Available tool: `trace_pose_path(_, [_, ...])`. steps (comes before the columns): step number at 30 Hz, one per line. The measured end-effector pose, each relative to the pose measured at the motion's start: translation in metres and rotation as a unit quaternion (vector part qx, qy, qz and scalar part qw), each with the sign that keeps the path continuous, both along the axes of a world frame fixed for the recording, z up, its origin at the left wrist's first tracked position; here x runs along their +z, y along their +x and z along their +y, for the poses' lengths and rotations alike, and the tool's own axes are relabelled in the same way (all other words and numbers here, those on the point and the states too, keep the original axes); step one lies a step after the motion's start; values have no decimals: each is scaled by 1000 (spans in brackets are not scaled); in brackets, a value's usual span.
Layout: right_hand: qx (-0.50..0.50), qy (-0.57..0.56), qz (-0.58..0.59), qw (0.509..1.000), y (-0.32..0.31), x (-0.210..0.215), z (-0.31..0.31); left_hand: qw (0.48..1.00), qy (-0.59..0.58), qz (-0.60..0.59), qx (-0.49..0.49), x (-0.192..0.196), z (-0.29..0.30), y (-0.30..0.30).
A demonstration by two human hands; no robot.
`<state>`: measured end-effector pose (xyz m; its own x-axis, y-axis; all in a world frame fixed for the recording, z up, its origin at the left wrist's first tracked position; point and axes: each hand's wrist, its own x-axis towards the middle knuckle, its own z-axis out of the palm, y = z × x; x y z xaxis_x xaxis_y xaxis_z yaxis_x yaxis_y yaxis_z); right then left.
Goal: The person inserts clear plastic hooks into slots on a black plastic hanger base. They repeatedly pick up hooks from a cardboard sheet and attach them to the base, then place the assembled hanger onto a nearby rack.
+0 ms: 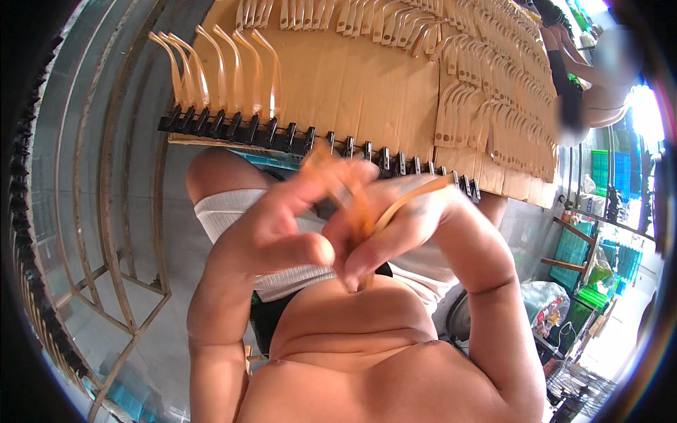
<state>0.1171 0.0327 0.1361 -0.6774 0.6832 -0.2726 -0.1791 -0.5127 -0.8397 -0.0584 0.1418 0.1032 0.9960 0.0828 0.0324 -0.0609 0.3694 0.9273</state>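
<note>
My left hand (pixel 282 225) and my right hand (pixel 405 229) meet close under the camera, both pinching a small bundle of translucent amber plastic temple arms (pixel 367 211). One arm (pixel 416 194) sticks out to the right over my right hand. Just beyond them runs a black clip rail (pixel 282 134) along the near edge of a cardboard-covered board (pixel 352 77). Several amber arms (pixel 218 70) stand clipped at the rail's left end; the clips to the right hold none.
Many more pale amber arms (pixel 479 77) lie in rows on the cardboard at the back and right. Another person (pixel 585 77) sits at the far right end. Green and blue crates (pixel 599 261) stand at right. A metal frame (pixel 106 233) lies on the floor at left.
</note>
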Motion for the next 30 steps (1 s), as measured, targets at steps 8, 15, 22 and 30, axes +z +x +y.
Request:
trace_pose_path(8, [-33, 35, -157, 986, -26, -41, -16, 994, 89, -62, 4, -16, -19, 20])
trace_pose_path(15, [-323, -116, 76, 936, -47, -56, -42, 959, 88, 15, 269, -35, -29, 20])
trace_pose_path(22, [-139, 20, -70, 988, -29, -54, -45, 983, 176, -43, 16, -20, -14, 9])
trace_pose_path(30, [-514, 300, -324, 735, 19, -50, 0, 895, -20, 21, 445, -77, -19, -1])
